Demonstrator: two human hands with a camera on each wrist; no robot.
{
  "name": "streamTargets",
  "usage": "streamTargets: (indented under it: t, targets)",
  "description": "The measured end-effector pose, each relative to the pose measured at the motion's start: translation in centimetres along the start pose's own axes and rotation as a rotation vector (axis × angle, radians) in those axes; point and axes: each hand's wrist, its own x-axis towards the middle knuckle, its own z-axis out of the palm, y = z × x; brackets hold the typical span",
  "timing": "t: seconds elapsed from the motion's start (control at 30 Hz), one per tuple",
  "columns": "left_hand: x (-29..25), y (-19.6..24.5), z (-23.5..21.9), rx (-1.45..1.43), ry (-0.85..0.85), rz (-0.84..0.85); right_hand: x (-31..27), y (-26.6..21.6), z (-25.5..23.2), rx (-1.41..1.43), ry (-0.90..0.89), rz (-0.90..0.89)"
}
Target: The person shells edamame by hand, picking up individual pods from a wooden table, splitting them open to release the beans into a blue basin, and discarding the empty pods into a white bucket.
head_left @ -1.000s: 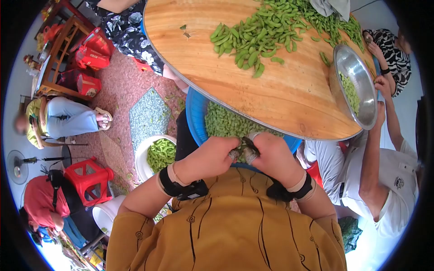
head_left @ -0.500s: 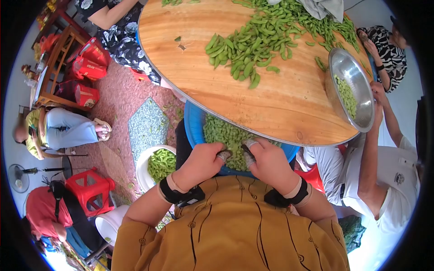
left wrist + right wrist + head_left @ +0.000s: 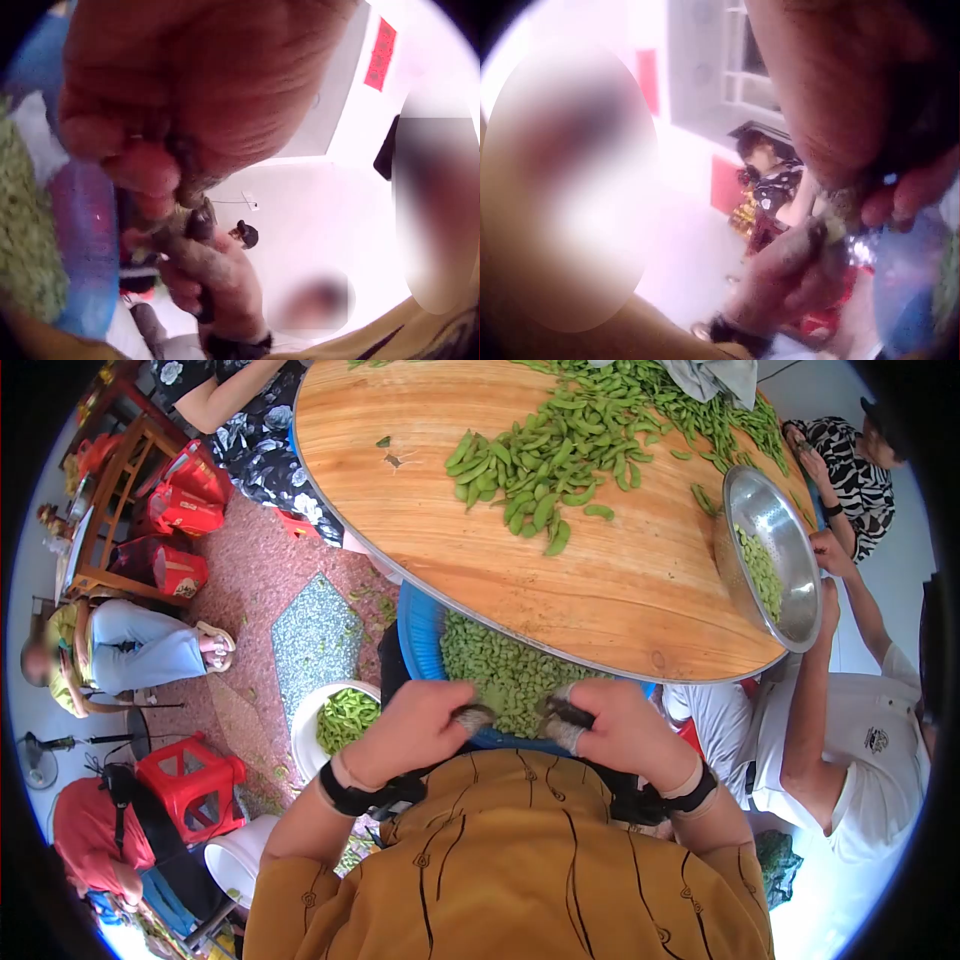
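Observation:
Both hands hover over a blue basin (image 3: 415, 635) of shelled green beans (image 3: 500, 665), apart from each other in the head view. My left hand (image 3: 425, 725) is over the basin's left side, fingers curled in, with a dark wrap at the fingertips. Over the right side is my right hand (image 3: 635, 735), also curled, a grey wrap (image 3: 563, 732) on its thumb. In the right wrist view, a blurred pale green bit (image 3: 834, 229) shows where the two hands' fingertips overlap. I cannot tell which hand, if either, holds it.
A round wooden table (image 3: 400, 510) overhangs the basin, bearing a heap of green pods (image 3: 540, 470) and a metal bowl (image 3: 803, 550) with shelled beans. A white bucket (image 3: 303, 735) of pods stands at left. Other people are around, one (image 3: 850, 750) close on the right.
My hands were together at the middle of the basin a second ago. They have since drawn apart, left hand leftward and right hand rightward, and the beans between them show.

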Motion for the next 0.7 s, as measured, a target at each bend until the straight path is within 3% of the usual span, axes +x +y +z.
streamTargets:
  t: [0.03,0.07,0.13,0.23,0.3,0.4,0.47,0.57,0.63,0.7]
  targets:
    - [-0.7,-1.1,-0.3,0.438,0.097,0.119,0.3,0.0,-0.6,0.001,-0.001,0.001]
    - [-1.6,-1.6,-0.7,0.439,0.095,0.117,0.9,-0.1,-1.6,-0.032,0.106,0.105]
    - [-3.3,-2.4,-1.4,0.784,0.066,-0.204,2.9,-0.2,-3.9,-0.126,0.319,0.256]
    - [-5.0,-4.2,-1.8,0.838,0.092,-0.306,7.3,2.3,-7.5,-0.299,0.521,0.378]
    - [-4.6,-3.1,-1.8,0.808,0.116,-0.335,9.8,4.9,-8.7,-0.409,0.541,0.36]
    - [-3.5,-1.5,-1.5,0.62,0.208,-0.194,10.3,6.8,-8.2,-0.55,0.499,0.321]
    - [-2.1,0.0,-1.2,0.311,0.213,-0.016,10.1,6.5,-7.7,-0.586,0.436,0.299]
    - [-0.2,2.4,-0.5,0.045,0.197,0.092,7.3,3.1,-5.9,-0.353,0.469,0.327]
    - [1.4,4.0,0.7,-0.128,0.25,0.112,5.4,-0.2,-4.0,0.001,0.462,0.361]
    - [2.7,5.0,1.3,-0.295,0.299,0.132,3.6,-1.3,-1.4,0.183,0.492,0.253]
